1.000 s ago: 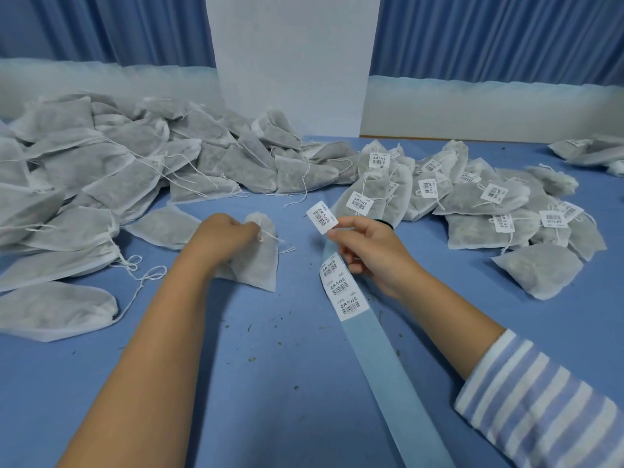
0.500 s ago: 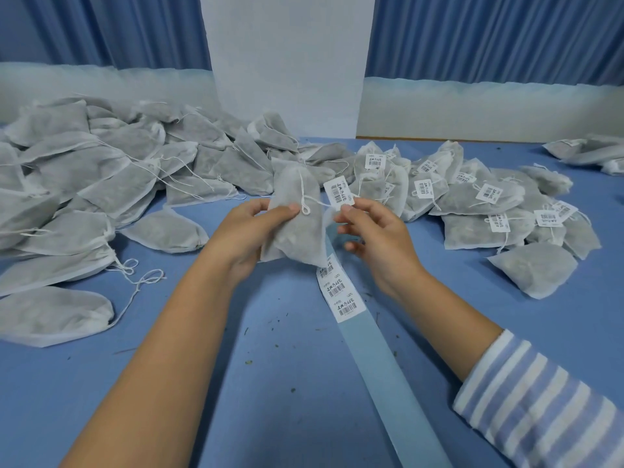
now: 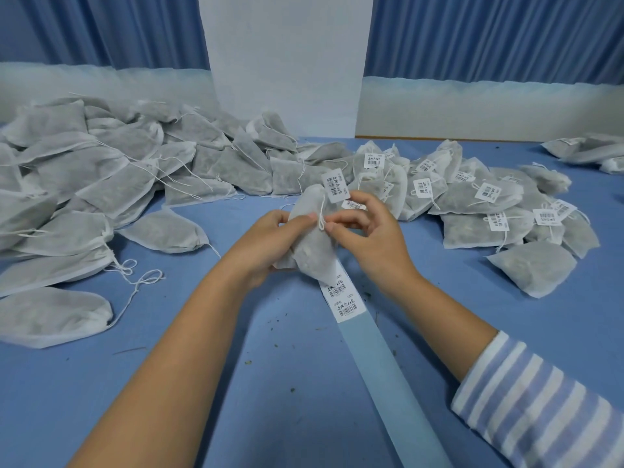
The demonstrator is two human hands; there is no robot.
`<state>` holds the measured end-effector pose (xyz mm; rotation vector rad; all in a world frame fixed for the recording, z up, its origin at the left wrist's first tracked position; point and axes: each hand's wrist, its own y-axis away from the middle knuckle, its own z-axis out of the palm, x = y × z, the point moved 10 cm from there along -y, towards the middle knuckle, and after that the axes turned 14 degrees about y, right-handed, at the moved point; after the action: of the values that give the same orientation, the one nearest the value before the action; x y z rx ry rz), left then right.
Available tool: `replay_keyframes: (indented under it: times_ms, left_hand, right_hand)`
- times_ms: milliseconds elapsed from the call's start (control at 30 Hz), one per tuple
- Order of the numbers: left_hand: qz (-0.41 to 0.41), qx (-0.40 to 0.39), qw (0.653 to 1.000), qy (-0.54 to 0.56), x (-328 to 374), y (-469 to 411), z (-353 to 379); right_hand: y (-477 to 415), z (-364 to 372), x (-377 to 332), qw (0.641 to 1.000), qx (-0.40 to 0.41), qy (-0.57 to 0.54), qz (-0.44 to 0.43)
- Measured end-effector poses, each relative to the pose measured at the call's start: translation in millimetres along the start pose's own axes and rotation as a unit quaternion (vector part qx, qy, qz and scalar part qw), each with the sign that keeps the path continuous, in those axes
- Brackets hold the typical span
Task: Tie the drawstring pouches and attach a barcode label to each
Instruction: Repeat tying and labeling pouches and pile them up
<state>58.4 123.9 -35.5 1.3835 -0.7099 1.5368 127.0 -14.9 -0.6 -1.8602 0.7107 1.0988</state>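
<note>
My left hand (image 3: 266, 246) grips a filled drawstring pouch (image 3: 312, 251); my right hand (image 3: 371, 241), at three o'clock, pinches its drawstring (image 3: 322, 216), forefinger touching a barcode label (image 3: 335, 185) at twelve o'clock.

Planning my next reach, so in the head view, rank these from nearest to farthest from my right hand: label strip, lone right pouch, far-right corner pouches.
1. Label strip, just beneath the right hand.
2. Lone pouch, on the right.
3. Corner pouches, far back right.
</note>
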Motion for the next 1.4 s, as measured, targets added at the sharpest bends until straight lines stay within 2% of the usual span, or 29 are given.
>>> replay_keyframes:
  times_ms: [133, 267, 433, 667, 833, 1000, 1200, 1300, 1400]
  left_hand:
    - [0.011, 0.023, 0.999, -0.034, 0, 0, -3]
    - [-0.003, 0.038, 0.999, -0.031, -2, -1, -8]
    - [-0.024, 0.018, 0.999, -0.025, -3, 0, -8]
    - [-0.025, -0.020, 0.999, -0.018, -2, 3, -1]
    - [-0.024, -0.056, 0.998, -0.027, -2, 6, 6]
    - [-0.014, -0.060, 0.997, -0.049, 0, 6, 7]
    - [0.039, 0.011, 0.997, -0.061, 5, -3, -4]
    - [0.065, 0.011, 0.996, -0.058, 8, -3, -5]
    - [0.058, -0.002, 0.998, -0.003, 9, -2, -2]
  right_hand:
    - [0, 1, -1, 1.000, -0.007, 0.015, -0.002]
    - [0, 0, 0, 0.999, -0.008, -0.003, 0.032]
    - [-2, -8, -6, 0.999, 0.010, 0.004, 0.031]
    - [-2, 5, 2, 0.995, -0.056, 0.070, 0.050]
    - [-3, 2, 8, 0.992, -0.048, 0.091, 0.067]
    - [-2, 0, 6, 0.992, -0.035, 0.112, 0.053]
    - [-1, -1, 0, 0.991, -0.012, 0.134, 0.021]
    - [-2, -9, 10, 0.990, 0.016, 0.123, 0.072]
    - [0, 0, 23, 0.985, -0.045, 0.005, 0.166]
